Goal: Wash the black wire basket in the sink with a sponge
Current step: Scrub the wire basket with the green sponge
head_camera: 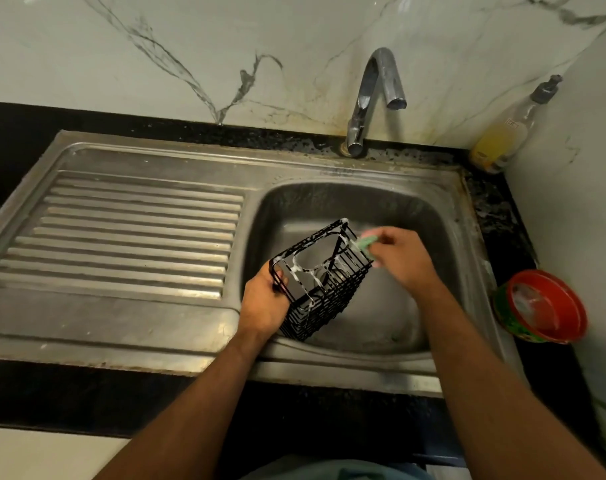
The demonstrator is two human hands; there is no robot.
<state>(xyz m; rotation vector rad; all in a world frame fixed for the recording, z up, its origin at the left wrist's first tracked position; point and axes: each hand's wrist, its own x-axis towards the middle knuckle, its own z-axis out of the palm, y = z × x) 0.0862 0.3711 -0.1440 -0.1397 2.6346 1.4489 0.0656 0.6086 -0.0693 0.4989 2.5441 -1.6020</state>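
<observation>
While tilted over the stainless-steel sink basin, black wire basket carrying only white foam along its top wires and dividers. Open mouth turned up and toward the camera, far end raised, near end low by the basin's near-left wall. Left hand at the basket's near-left corner, fingers curled round the rim wire there. Right hand at the basket's far-right edge, fingers pinched narrow on a green and pink sponge, sponge touching the top wire. Basin otherwise bare apart from streaks of wet. Curved chrome tap behind the basin, spout above it, no water visible. Ribbed steel draining board to the left. Clear pump bottle with yellow liquid in the far-right corner against the marble wall. Round red tub with green patterned side on the black counter, just right of the sink, holding something pale; contents unclear.
</observation>
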